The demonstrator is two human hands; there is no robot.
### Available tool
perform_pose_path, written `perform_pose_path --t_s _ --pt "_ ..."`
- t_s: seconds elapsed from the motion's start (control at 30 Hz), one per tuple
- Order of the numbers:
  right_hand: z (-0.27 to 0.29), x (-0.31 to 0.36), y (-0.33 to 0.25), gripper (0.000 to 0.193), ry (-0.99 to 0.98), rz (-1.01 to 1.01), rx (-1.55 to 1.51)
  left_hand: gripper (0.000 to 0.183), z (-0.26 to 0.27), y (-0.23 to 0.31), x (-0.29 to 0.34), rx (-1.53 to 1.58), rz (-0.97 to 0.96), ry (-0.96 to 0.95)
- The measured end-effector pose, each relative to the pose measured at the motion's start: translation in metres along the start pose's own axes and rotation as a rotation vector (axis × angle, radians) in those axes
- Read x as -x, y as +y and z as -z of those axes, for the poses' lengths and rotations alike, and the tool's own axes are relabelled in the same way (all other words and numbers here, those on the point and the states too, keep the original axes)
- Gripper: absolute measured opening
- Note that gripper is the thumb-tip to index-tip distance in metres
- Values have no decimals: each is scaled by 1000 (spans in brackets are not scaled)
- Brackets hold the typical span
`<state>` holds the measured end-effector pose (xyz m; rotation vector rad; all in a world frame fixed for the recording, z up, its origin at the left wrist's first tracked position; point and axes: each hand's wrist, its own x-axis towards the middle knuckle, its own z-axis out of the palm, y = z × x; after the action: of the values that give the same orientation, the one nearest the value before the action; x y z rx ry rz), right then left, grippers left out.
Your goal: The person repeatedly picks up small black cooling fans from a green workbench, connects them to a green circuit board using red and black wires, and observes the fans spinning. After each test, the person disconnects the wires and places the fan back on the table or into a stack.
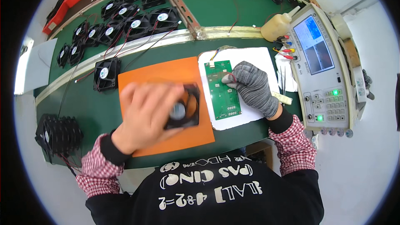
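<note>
A black cooling fan [191, 118] with a round pale label is over the orange sheet [156, 141]. My bare left hand [146, 114], smeared by motion, grips it with the thumb at the near edge and fingers at the far edge. Right of it, a green circuit board [221, 96] lies on a white pad [255, 121]. My right hand [252, 84], in a grey knit glove, is over the board's right side. Its thumb and fingers pinch a thin reddish wire [233, 77]; the wire's end is hidden by the fingers.
Several black fans [135, 24] stand in rows at the far left, with a fan stack [60, 135] at the near left. One fan [106, 74] sits beside the orange sheet. At right are a test instrument [318, 58], a squeeze bottle [275, 27] and tweezers [283, 79].
</note>
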<state>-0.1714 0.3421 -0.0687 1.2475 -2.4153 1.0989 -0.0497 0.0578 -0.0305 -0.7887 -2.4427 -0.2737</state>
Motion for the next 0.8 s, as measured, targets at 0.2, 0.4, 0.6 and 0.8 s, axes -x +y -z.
perform_pose_path --t_s 0.2,0.4,0.6,0.8 --pt "-5 3 1 22 10 -38 43 47 53 21 3 1537 43 -125" --pt "-4 4 4 20 -41 -49 -32 30 52 15 2 2038 330 -254" --pt "-3 3 1 21 -8 -39 -67 49 44 11 -8 -257 -118 512" --pt "-3 1 0 18 -8 -23 -74 81 45 11 -48 -392 -162 391"
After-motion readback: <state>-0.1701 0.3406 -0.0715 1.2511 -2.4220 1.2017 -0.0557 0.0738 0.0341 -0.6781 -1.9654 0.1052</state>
